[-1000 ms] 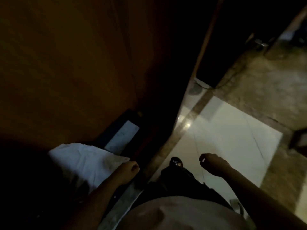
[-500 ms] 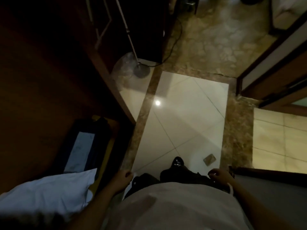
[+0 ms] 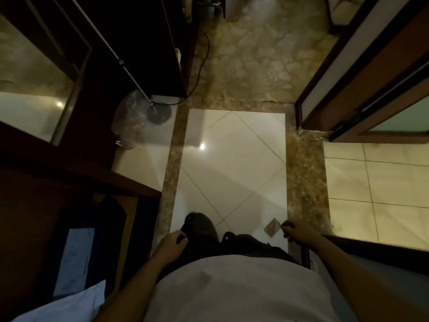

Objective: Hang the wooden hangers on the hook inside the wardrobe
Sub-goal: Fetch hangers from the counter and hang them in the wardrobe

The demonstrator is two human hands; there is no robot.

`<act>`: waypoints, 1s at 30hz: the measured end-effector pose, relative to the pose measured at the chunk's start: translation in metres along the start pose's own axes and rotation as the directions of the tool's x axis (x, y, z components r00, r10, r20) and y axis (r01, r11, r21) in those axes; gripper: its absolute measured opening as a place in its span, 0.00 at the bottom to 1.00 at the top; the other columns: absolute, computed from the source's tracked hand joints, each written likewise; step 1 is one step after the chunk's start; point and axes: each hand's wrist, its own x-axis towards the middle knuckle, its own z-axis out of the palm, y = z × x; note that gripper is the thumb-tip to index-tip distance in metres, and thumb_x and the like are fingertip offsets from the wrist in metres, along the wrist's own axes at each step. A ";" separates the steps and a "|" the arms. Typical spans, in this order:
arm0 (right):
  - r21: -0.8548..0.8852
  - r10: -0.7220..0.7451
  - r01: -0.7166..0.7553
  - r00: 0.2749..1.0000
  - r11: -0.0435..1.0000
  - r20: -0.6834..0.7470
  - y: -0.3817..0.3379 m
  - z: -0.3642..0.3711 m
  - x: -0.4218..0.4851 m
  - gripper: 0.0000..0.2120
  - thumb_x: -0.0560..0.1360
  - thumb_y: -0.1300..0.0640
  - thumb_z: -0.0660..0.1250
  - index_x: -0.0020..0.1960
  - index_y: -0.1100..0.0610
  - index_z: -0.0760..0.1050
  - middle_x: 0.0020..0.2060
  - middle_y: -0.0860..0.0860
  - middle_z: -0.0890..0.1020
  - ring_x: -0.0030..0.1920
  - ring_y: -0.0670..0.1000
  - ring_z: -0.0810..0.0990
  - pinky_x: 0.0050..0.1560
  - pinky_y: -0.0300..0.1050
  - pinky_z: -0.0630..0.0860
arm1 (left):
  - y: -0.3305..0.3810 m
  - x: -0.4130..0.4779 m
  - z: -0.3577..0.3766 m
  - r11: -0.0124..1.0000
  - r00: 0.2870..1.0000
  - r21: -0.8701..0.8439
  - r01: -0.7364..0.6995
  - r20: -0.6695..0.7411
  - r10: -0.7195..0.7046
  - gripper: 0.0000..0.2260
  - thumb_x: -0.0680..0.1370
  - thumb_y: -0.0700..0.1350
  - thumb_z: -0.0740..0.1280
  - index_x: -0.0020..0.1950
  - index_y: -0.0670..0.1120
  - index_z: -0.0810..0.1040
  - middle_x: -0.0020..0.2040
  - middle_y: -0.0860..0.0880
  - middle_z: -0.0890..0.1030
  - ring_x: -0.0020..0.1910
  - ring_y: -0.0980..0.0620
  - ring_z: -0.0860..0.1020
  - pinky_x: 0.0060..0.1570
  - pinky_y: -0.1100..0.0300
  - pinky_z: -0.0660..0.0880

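found the wardrobe point(image 3: 69, 180) along the left edge of the floor point(image 3: 232, 163), with a lower compartment open onto dark folded cloth point(image 3: 109, 219) and a pale sheet point(image 3: 65, 305) at the bottom left corner. saw no wooden hangers and no hook anywhere in view; could not place either. passed a round stand base point(image 3: 160, 112) at the far left corner of the floor. caught the left hand point(image 3: 173, 244) low beside the wardrobe's front edge, loosely curled and holding nothing. caught the right hand point(image 3: 296, 232) near the floor's right edge, just as slack and also bare, close by a small card point(image 3: 272, 227). judged the hangers likely light, stiff and smooth, apt to clatter and tangle if bunched. reckoned them best taken one or two at a time by the shoulder bar or the neck, leaving each crook free to drop over the hook.
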 end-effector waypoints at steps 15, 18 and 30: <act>0.210 -0.123 0.148 0.984 0.966 -0.128 -0.195 -0.150 0.117 0.13 0.78 0.60 0.58 0.58 0.64 0.74 0.45 0.58 0.79 0.43 0.54 0.79 0.35 0.38 0.71 | 0.134 0.160 -0.151 0.986 0.988 0.143 -0.091 0.134 0.072 0.10 0.80 0.44 0.57 0.40 0.48 0.70 0.44 0.47 0.74 0.47 0.51 0.72 0.44 0.61 0.67; 0.262 -0.067 0.108 0.985 0.959 -0.159 -0.204 -0.165 0.128 0.12 0.79 0.61 0.57 0.58 0.64 0.73 0.46 0.59 0.79 0.43 0.53 0.78 0.37 0.37 0.72 | 0.175 0.194 -0.193 0.977 0.987 0.168 -0.135 0.109 0.118 0.07 0.80 0.43 0.58 0.47 0.43 0.74 0.44 0.46 0.74 0.45 0.50 0.73 0.44 0.60 0.68; 0.438 0.217 -0.148 0.970 0.887 -0.112 -0.185 -0.230 0.186 0.09 0.79 0.62 0.56 0.44 0.62 0.73 0.37 0.54 0.75 0.36 0.47 0.73 0.34 0.35 0.71 | 0.410 0.302 -0.277 0.946 0.941 0.004 -0.324 0.104 0.322 0.09 0.80 0.44 0.59 0.54 0.42 0.75 0.47 0.46 0.76 0.48 0.49 0.76 0.48 0.57 0.73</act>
